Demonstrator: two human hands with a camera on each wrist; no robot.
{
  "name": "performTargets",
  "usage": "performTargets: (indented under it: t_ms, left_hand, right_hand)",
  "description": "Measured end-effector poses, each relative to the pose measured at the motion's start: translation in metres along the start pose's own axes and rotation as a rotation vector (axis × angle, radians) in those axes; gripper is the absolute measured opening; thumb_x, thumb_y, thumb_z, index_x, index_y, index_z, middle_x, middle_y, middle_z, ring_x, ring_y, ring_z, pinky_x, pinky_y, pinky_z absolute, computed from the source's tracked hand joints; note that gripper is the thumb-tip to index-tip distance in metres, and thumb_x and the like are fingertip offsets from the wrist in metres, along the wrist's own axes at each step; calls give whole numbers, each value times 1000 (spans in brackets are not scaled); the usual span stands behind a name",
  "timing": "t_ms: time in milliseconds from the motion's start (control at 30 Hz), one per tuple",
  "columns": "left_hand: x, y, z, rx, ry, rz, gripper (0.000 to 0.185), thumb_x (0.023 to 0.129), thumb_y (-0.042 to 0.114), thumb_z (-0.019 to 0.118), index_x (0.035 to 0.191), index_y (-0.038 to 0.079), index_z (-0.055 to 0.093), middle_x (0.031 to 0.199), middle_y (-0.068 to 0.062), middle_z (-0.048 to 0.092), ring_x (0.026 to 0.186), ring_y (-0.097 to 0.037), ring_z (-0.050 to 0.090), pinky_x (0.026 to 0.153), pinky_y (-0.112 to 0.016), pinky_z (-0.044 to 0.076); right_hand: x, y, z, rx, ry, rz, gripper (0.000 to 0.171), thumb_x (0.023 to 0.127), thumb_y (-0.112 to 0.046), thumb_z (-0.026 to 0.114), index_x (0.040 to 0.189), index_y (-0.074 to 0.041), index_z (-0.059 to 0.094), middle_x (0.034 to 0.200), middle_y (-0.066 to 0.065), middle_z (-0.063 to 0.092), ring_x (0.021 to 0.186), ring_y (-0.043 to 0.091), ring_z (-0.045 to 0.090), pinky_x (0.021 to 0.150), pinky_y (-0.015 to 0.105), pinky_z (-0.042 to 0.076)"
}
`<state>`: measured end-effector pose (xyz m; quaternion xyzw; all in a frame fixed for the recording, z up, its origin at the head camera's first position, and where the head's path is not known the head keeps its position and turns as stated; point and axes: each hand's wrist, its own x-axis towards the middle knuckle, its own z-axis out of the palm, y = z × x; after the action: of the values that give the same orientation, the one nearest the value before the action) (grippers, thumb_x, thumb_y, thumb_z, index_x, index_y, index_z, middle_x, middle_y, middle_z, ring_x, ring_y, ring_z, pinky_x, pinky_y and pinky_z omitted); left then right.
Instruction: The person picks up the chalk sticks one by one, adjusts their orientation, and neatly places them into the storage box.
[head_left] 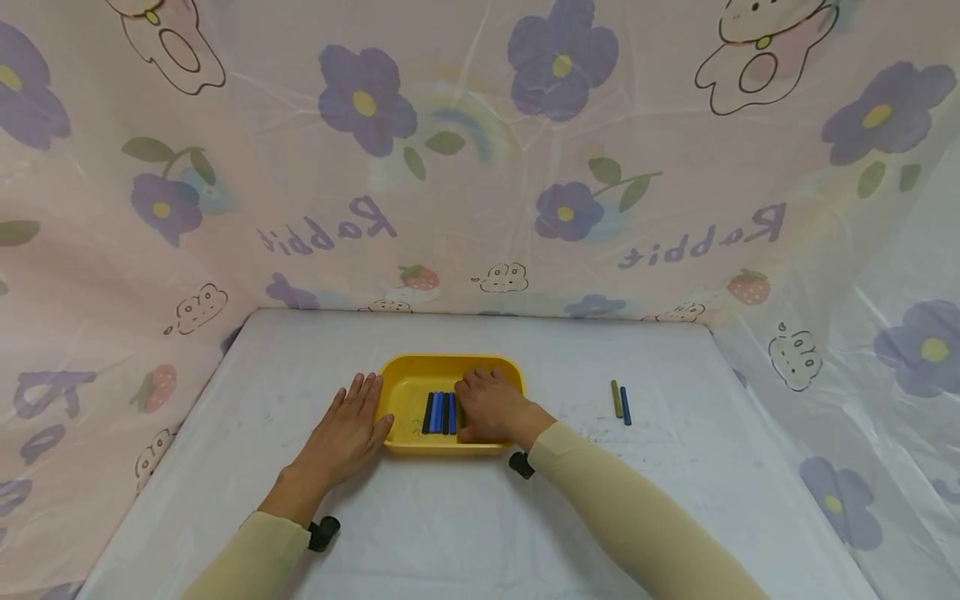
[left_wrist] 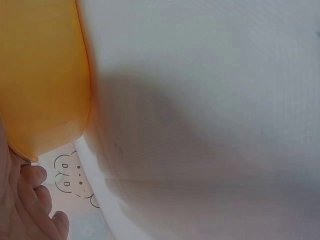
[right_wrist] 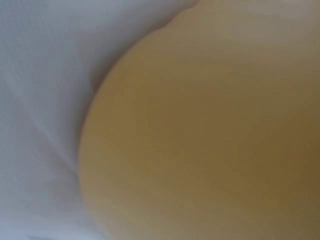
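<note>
Our left hand [head_left: 347, 429] lies flat with fingers straight on the white cloth-covered worktop [head_left: 465, 533], touching the left rim of the smooth, rounded yellow plastic tray [head_left: 408, 387]. Dark and blue sticks [head_left: 440, 412] lie side by side inside. Our right hand [head_left: 489, 408] covers the tray's right half; we cannot tell its grip. Two more sticks [head_left: 621, 401] lie well apart, rightward.
</note>
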<state>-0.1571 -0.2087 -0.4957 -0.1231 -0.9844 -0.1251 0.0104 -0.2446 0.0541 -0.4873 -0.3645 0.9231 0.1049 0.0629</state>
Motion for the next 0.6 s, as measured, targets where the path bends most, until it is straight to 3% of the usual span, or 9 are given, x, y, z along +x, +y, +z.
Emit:
performTargets:
  t_ms: [600]
  left_hand:
    - [-1, 2, -3, -6, 6, 3, 72, 113, 39, 43, 165, -6, 20, 172, -24, 25, 162, -42, 19, 131, -61, 18]
  right_hand:
    - [2, 0, 1, 42, -13, -8, 73, 91, -65, 67, 140, -11, 60, 130, 3, 63, 112, 21, 49, 97, 37, 44]
